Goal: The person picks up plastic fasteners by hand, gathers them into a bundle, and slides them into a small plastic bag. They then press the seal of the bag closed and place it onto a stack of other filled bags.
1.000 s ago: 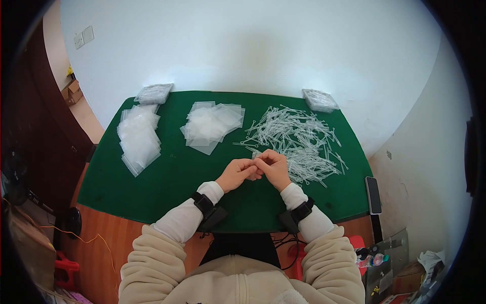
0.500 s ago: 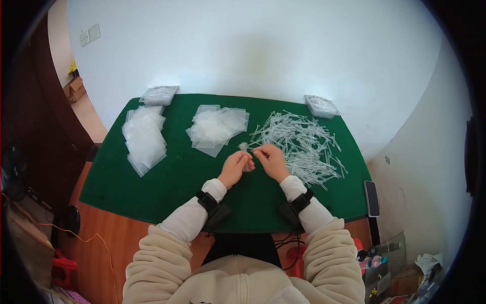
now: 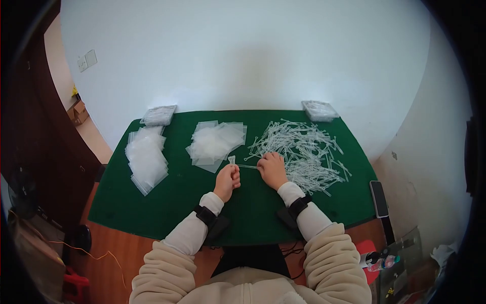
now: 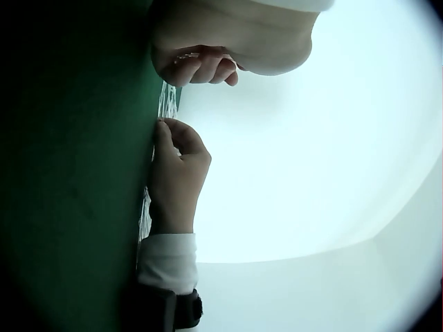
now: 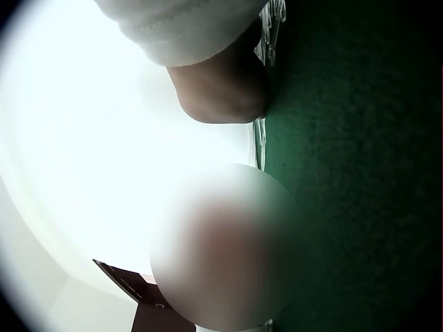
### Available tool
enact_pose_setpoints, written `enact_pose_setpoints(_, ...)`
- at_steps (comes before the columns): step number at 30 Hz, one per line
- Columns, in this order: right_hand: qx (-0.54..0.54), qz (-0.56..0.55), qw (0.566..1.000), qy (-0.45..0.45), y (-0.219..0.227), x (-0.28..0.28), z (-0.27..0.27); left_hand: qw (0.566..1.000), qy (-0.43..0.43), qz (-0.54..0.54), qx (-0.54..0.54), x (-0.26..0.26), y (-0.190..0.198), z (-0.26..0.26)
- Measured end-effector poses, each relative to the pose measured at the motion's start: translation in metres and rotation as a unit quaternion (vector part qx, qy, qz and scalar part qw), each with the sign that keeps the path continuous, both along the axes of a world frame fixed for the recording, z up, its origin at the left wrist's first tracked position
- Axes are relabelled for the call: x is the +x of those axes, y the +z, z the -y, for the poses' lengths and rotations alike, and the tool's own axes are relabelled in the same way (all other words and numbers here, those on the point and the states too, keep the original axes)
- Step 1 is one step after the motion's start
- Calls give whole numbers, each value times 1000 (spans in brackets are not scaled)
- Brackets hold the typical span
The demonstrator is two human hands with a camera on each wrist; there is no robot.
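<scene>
In the head view my left hand (image 3: 228, 182) grips a small bundle of clear plastic sticks (image 3: 232, 159), whose tops poke out above the fist. My right hand (image 3: 273, 170) is down at the left edge of a big loose pile of clear plastic sticks (image 3: 298, 144) with ring-shaped ends. Its thumb and forefinger pinch at a thin stick (image 3: 247, 166) that reaches left toward the other hand. The left wrist view shows the right hand (image 4: 178, 173) low over the cloth, thumb and finger tips together. In the right wrist view the left hand's area is blurred.
Clear flat bags lie in a heap (image 3: 215, 142) at the middle and in a fanned row (image 3: 147, 159) at the left. Filled clear packs stand at the back left (image 3: 158, 115) and back right (image 3: 320, 110). A phone (image 3: 378, 198) sits at the green table's right edge.
The hands, together a second ago, have parted. My left hand moved left with the bundle; my right hand came down onto sticks beside the pile. The head view tilted up.
</scene>
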State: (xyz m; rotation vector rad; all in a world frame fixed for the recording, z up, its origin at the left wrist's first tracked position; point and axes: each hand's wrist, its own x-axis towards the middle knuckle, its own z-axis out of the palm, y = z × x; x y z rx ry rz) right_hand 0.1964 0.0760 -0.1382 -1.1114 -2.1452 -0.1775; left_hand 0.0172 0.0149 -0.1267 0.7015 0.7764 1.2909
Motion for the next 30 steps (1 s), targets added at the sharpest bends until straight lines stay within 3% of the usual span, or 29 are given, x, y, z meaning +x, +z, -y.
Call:
enact_pose_setpoints(4,12,-3,1000,6,2,4,1,1000,2,16,-9,-5,-2,-4)
enact_pose_setpoints(8,20,-9,1000,3,8,8,2,997,65,-29,38,-3,-1,-6)
enact_pose_setpoints(11,10,-91,996,5,10,5,0,978,184,-35,89,-11,4,-11)
enact_pose_setpoints(15,-51,-112,992,14,14,4,4,950,261,-80,153,-23,7,-14)
enact_pose_setpoints(20,47,-108,992,39,19,5,4,960,224,-89,144,-21,7,-11)
enact_pose_setpoints(23,44,-105,992,45,24,7,7,987,100,-80,96,-15,7,-7)
enact_pose_setpoints(24,43,-105,993,45,25,6,9,987,100,-79,96,-13,7,-6)
enact_pose_setpoints(27,-73,-155,982,83,24,1,15,988,53,-111,90,-10,8,-4)
enact_pose_setpoints(28,-73,-155,982,83,25,-1,17,988,53,-111,90,-12,7,-6)
enact_pose_setpoints(30,-42,-119,979,161,25,-8,21,953,154,-200,168,-21,7,-11)
